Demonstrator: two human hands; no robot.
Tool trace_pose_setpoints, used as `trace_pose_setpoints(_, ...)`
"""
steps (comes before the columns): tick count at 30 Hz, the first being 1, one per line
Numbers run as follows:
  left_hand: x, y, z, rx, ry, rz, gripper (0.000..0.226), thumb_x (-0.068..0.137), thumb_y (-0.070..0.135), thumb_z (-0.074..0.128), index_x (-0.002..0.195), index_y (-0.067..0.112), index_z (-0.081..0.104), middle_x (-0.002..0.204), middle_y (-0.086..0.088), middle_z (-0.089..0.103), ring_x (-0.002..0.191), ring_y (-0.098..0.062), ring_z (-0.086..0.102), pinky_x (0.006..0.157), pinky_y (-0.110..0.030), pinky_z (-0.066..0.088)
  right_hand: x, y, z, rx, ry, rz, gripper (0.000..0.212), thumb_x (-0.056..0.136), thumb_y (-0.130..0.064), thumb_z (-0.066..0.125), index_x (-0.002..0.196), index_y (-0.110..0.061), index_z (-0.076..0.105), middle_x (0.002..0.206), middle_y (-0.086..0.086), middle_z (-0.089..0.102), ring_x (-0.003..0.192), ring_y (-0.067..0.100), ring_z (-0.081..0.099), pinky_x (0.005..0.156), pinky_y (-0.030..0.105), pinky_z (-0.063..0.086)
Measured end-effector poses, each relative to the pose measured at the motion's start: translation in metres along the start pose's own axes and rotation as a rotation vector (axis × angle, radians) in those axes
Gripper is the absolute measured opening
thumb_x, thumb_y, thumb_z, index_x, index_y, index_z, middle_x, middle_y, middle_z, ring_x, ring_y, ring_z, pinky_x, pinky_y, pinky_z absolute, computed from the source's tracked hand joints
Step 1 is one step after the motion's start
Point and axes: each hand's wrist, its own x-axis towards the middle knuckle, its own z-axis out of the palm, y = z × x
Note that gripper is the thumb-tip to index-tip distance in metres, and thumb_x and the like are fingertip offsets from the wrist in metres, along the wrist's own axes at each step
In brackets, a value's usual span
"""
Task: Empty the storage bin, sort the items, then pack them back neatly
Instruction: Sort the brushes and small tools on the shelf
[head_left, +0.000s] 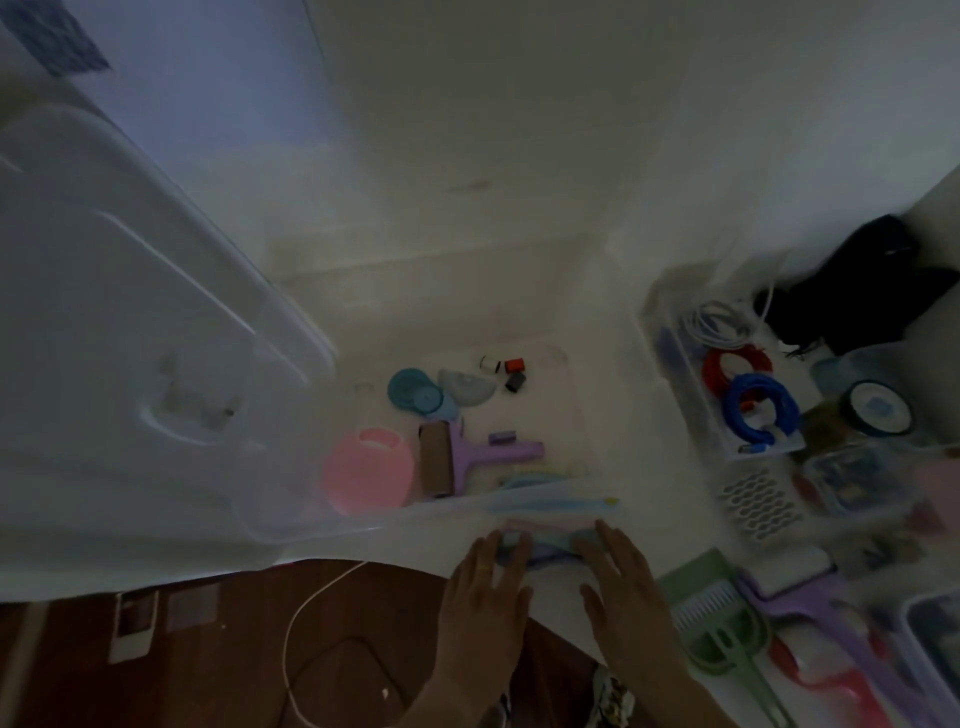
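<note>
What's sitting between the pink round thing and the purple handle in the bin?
In the head view, a brown roller lies between the pink round thing and the purple handle.

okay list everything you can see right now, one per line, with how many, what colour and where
storage bin: one, clear, centre
lid: one, clear, left
round case: one, pink, in the bin, near left
lint roller: one, purple, in the bin beside the pink case
round dish: one, teal, in the bin
thread spools: about three, white, red, dark, far end of the bin
cable coils: two, red and blue, in a tray on the right
scoop: one, green, lower right
folded bundle: one, pale blue, at the bin's near rim
left hand: on the bundle
right hand: on the bundle
</note>
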Motion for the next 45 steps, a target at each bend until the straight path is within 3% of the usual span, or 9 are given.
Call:
trace_pose_setpoints(5, 0.001, -0.002, -0.064, -0.14, 0.173, 0.024, 0.045, 0.095, 0.046, 0.045, 0.138, 0.034, 0.051, 0.106, 0.009, 0.068, 0.081, -0.011, 0.068, 0.06, -0.022, 0.055, 0.007, -0.041, -0.063, 0.225, 0.176, 0.126, 0.035, 0.085, -0.027, 0.073, 0.119, -0.029, 0.065, 0.124, -0.007, 0.062, 0.111, 0.018, 0.06, 0.085, 0.03, 0.055)
trace_pose_setpoints(8, -0.004, -0.006, -0.13, -0.169, 0.422, 0.12, 0.024, 0.093, 0.037, 0.056, 0.107, 0.025, 0.071, 0.089, 0.009, 0.071, 0.074, -0.011, 0.066, 0.062, -0.029, 0.055, 0.007, -0.078, -0.136, 0.361, 0.32, 0.059, 0.014, 0.089, -0.031, 0.067, 0.102, -0.036, 0.066, 0.099, -0.02, 0.063, 0.09, -0.003, 0.058, 0.076, 0.005, 0.043)
trace_pose_setpoints(12, 0.018, -0.022, -0.203, 0.006, 0.552, 0.138, 0.01, 0.087, 0.024, 0.069, 0.081, 0.017, 0.071, 0.072, 0.003, 0.062, 0.062, -0.015, 0.053, 0.058, -0.029, 0.046, 0.035, -0.106, -0.192, 0.347, 0.296, -0.109, 0.005, 0.09, -0.027, 0.067, 0.094, -0.03, 0.068, 0.087, -0.021, 0.065, 0.078, -0.002, 0.062, 0.068, 0.008, 0.045)
trace_pose_setpoints(22, 0.171, -0.063, -0.177, 0.062, -0.234, 0.239, 0.035, 0.091, 0.036, 0.062, 0.124, 0.025, 0.062, 0.122, -0.001, 0.061, 0.117, -0.02, 0.055, 0.094, -0.034, 0.046, 0.193, -0.108, -0.126, -0.099, -0.576, -0.251, 0.025, 0.087, -0.01, 0.061, 0.105, -0.021, 0.075, 0.106, -0.001, 0.072, 0.091, 0.015, 0.066, 0.085, 0.025, 0.051)
trace_pose_setpoints(25, 0.192, -0.063, -0.152, 0.095, -0.359, 0.302, 0.04, 0.09, 0.037, 0.067, 0.127, 0.024, 0.059, 0.126, -0.006, 0.055, 0.117, -0.023, 0.051, 0.093, -0.036, 0.045, 0.208, -0.11, -0.096, -0.316, -0.822, -0.404, 0.037, 0.091, -0.012, 0.058, 0.126, -0.019, 0.065, 0.128, -0.001, 0.062, 0.103, 0.019, 0.06, 0.079, 0.017, 0.035)
trace_pose_setpoints(28, 0.199, -0.069, -0.133, 0.161, -0.384, 0.304, 0.039, 0.087, 0.036, 0.071, 0.124, 0.026, 0.061, 0.122, -0.007, 0.055, 0.113, -0.024, 0.053, 0.09, -0.036, 0.045, 0.216, -0.105, -0.074, -0.411, -1.014, -0.418, 0.054, 0.09, -0.02, 0.064, 0.142, -0.023, 0.049, 0.14, 0.003, 0.051, 0.122, 0.027, 0.052, 0.097, 0.028, 0.041)
trace_pose_setpoints(35, 0.2, -0.092, -0.113, 0.228, -0.437, 0.243, 0.067, 0.073, 0.037, 0.079, 0.132, 0.026, 0.05, 0.124, -0.006, 0.054, 0.117, -0.026, 0.051, 0.094, -0.041, 0.048, 0.225, -0.086, -0.05, -0.522, -1.06, -0.354, 0.041, 0.091, -0.042, 0.063, 0.119, -0.012, 0.066, 0.116, 0.008, 0.06, 0.118, 0.028, 0.052, 0.095, 0.031, 0.042)
trace_pose_setpoints(39, 0.201, -0.096, -0.113, 0.291, -0.458, 0.222, 0.077, 0.07, 0.051, 0.079, 0.136, 0.026, 0.05, 0.133, -0.005, 0.047, 0.125, -0.027, 0.042, 0.1, -0.041, 0.045, 0.229, -0.084, -0.062, -0.505, -1.018, -0.259, 0.043, 0.081, -0.05, 0.072, 0.112, -0.02, 0.067, 0.116, 0.006, 0.039, 0.114, 0.028, 0.046, 0.09, 0.033, 0.044)
trace_pose_setpoints(45, 0.196, -0.083, -0.104, 0.361, -0.436, 0.261, 0.043, 0.075, 0.047, 0.073, 0.114, 0.029, 0.067, 0.122, -0.006, 0.045, 0.123, -0.028, 0.036, 0.09, -0.037, 0.044, 0.228, -0.084, -0.064, -0.462, -0.992, -0.205, 0.048, 0.081, -0.046, 0.072, 0.117, -0.018, 0.056, 0.122, 0.006, 0.042, 0.112, 0.027, 0.047, 0.08, 0.032, 0.041)
